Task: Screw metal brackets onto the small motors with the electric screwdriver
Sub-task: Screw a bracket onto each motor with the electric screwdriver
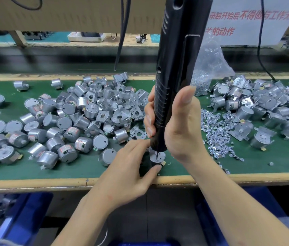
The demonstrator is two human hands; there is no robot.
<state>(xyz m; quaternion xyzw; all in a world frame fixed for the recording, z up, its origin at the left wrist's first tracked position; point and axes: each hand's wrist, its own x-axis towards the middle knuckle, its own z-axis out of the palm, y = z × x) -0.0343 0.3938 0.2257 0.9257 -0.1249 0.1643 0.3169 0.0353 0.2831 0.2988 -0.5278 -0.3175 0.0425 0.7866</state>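
Note:
My right hand (pixel 177 125) grips the black electric screwdriver (pixel 177 55), which stands almost upright with its bit down on a small silver motor (pixel 158 156) near the table's front edge. A metal bracket seems to lie on top of that motor, mostly hidden. My left hand (pixel 131 166) holds the motor in a dark fixture (pixel 144 166), thumb at the front and fingers behind. A big heap of loose motors and brackets (pixel 79 114) lies to the left on the green mat (pixel 24 173).
Loose screws (pixel 216 134) are scattered right of the hands, with a clear bag of screws (pixel 209 68) behind. A pile of motors with brackets (pixel 257 107) lies at the right. Blue bins (pixel 21 219) stand below the table edge. Black cables (pixel 120 32) hang down at the back.

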